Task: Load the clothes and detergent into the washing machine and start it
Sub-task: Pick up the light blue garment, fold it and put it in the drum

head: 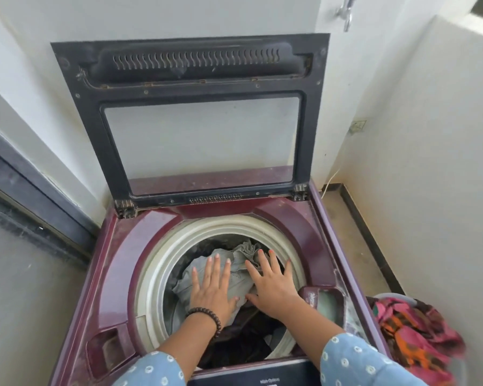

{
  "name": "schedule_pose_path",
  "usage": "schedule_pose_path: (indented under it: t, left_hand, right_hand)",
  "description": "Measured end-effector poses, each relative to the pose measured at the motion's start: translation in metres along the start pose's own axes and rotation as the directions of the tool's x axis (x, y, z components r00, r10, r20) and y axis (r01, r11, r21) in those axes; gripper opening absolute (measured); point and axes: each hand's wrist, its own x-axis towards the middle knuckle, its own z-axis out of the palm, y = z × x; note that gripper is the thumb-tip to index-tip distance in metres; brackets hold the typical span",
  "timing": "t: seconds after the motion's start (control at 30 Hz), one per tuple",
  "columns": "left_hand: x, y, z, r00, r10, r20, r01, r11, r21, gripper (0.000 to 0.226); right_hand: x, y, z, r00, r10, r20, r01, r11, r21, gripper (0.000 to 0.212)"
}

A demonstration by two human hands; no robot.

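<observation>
A maroon top-loading washing machine [117, 274] stands below me with its dark-framed glass lid [198, 135] raised against the wall. Inside the drum, ringed by a cream rim [156, 274], lie a pale grey-green garment [240, 285] and dark clothes [243, 341]. My left hand [211, 291], with a dark bead bracelet at the wrist, lies flat on the pale garment, fingers spread. Beside it my right hand [273, 285] presses flat on the same pile, fingers apart. Neither hand grips anything. An open detergent drawer [325, 302] sits at the drum's right edge.
A basket [455, 369] with pink, orange and dark clothes [413, 332] stands on the floor at the right of the machine. White walls close in behind and on the right. A dark door frame [25, 196] runs along the left. The control panel [262, 378] is at the bottom edge.
</observation>
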Motion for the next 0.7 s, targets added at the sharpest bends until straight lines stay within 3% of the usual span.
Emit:
schedule_pose_path:
  t: [0.17, 0.4, 0.53, 0.7]
  left_hand:
    - [-0.009, 0.007, -0.005, 0.999, -0.012, -0.034, 0.015, 0.994, 0.111, 0.08]
    - [-0.02, 0.018, -0.026, 0.991, 0.006, -0.132, 0.015, 0.987, 0.157, 0.081]
    - [-0.017, 0.027, -0.036, 0.988, 0.038, -0.151, -0.016, 0.99, 0.143, 0.078]
    - [-0.009, 0.058, -0.056, 0.954, 0.088, -0.285, -0.054, 0.99, 0.127, 0.075]
  right_hand:
    - [-0.013, 0.003, 0.002, 0.999, -0.014, -0.029, 0.011, 0.994, -0.112, 0.08]
    - [-0.029, 0.011, -0.009, 0.989, -0.009, -0.149, -0.012, 0.991, -0.135, 0.078]
    - [-0.041, 0.024, -0.016, 0.975, 0.022, -0.222, -0.045, 0.994, -0.097, 0.077]
    - [-0.055, 0.049, -0.031, 0.949, 0.101, -0.3, -0.107, 0.994, -0.004, 0.078]
